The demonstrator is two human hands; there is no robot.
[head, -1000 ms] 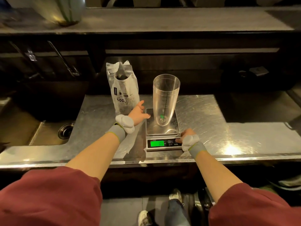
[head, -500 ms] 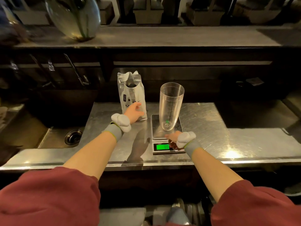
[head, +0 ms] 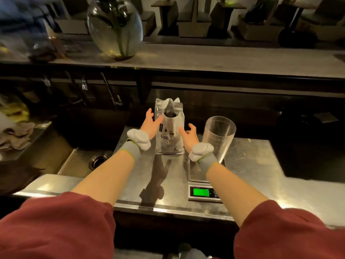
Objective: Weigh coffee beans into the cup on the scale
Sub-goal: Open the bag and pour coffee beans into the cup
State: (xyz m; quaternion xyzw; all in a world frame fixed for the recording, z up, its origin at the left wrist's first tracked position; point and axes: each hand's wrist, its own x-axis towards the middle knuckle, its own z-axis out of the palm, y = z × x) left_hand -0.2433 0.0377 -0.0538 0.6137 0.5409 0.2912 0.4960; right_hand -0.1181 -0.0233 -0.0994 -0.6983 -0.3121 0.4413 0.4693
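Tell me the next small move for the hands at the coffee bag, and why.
Probably close both hands on the bag and lift it toward the cup. The left hand and right hand are open on either side of it, the bag top is already open, and the clear cup stands empty on the scale, whose green display is lit.

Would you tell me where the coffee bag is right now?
In the head view, the coffee bag stands upright at centre on the steel counter, between both open hands, left of the scale's cup.
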